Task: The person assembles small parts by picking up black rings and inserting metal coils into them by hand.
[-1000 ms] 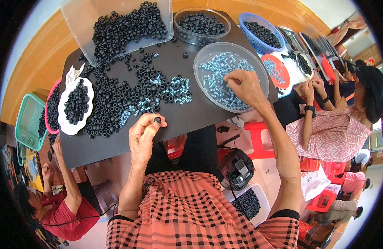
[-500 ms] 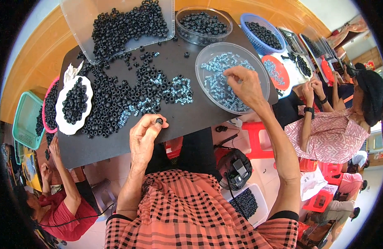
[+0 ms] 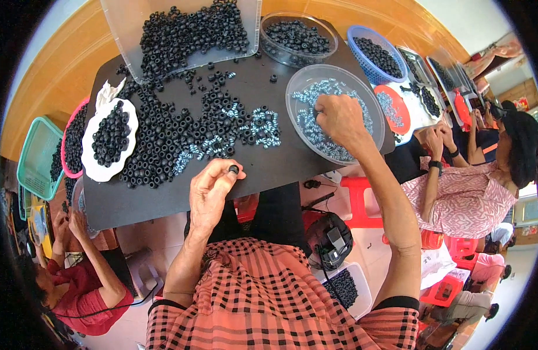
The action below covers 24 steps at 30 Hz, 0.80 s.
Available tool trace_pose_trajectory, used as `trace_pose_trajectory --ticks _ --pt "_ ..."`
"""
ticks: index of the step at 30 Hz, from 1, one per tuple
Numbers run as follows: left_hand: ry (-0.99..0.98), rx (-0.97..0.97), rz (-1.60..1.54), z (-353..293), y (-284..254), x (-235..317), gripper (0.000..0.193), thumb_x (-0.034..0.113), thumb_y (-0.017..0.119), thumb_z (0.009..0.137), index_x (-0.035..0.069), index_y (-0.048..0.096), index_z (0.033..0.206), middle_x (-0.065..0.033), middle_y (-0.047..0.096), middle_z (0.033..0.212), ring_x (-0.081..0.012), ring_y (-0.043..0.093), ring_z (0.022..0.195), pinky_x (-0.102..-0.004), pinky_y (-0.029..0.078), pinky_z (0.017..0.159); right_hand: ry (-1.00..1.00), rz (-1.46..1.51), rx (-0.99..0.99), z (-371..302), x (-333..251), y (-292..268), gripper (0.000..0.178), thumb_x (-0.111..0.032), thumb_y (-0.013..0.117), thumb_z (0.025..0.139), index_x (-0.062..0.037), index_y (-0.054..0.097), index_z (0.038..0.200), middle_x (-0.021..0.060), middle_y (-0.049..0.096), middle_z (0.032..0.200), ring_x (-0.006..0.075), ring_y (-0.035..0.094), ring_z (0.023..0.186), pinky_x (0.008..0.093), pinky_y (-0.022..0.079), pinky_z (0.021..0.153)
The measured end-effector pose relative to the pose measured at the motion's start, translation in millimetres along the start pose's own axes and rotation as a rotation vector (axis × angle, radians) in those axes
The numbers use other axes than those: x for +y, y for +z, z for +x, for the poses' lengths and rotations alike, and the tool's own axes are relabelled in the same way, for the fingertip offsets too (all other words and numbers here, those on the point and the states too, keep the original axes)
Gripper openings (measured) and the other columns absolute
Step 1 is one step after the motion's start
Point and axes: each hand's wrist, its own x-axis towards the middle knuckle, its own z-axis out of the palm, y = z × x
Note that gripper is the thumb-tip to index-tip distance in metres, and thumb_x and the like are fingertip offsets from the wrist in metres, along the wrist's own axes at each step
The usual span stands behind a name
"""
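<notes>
Close to the table's front edge, my left hand [image 3: 212,189] pinches a small black ring-shaped part [image 3: 233,169] between thumb and fingertips. My right hand [image 3: 343,121] is over the clear round bowl [image 3: 296,129], its fingers curled down at the small silvery-blue coiled pieces [image 3: 315,131] inside. Its fingertips are partly hidden, so what they pinch does not show. Black round parts [image 3: 158,134] lie heaped on the dark table to the left. More coiled pieces [image 3: 263,127] lie at the heap's right side, some seemingly set in the black parts.
A tilted clear bin [image 3: 254,35] spills black parts at the back, beside a clear tub [image 3: 333,44]. A scalloped white plate [image 3: 94,166] stands left, a blue basket [image 3: 371,73] right. People work on both sides. A red stool [image 3: 359,201] and black bag [image 3: 324,233] are below.
My right hand has turned over and its fingers have curled down at the coiled pieces in the bowl. My left hand keeps its hold on the black part. The whole view has shifted slightly.
</notes>
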Motion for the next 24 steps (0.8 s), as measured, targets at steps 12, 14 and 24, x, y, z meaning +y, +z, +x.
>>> trace_pose_trajectory --ticks 12,14,24 --pt "-0.035 0.0 -0.274 3.9 -2.7 -7.2 0.014 0.007 0.053 0.089 -0.002 0.064 0.09 -0.0051 0.066 0.089 -0.012 0.062 0.083 -0.0249 0.047 0.082 0.168 1.036 0.04 -23.6 -76.3 -19.1 0.01 -0.004 0.064 0.076 -0.0011 0.069 0.084 -0.0005 0.063 0.069 0.0042 0.057 0.066 0.021 0.046 0.062" --pt "-0.049 -0.001 -0.312 5.5 -3.6 -7.2 0.016 0.008 0.051 0.091 -0.002 0.064 0.091 -0.006 0.066 0.091 -0.012 0.062 0.086 -0.0252 0.046 0.084 0.088 1.49 -0.016 -27.1 -100.6 -8.5 0.011 0.0 0.062 0.081 -0.0016 0.067 0.09 -0.0037 0.063 0.078 0.0026 0.057 0.071 0.0196 0.046 0.065" --pt "-0.072 -0.011 -0.715 7.6 -4.1 -9.7 0.019 0.006 0.048 0.093 -0.005 0.061 0.1 -0.0095 0.063 0.092 -0.0155 0.06 0.089 -0.0302 0.047 0.087 -0.062 1.759 -0.111 -27.6 -151.9 14.1 0.012 0.008 0.058 0.085 0.0043 0.061 0.096 0.0046 0.062 0.086 0.0084 0.058 0.072 0.0222 0.049 0.066"
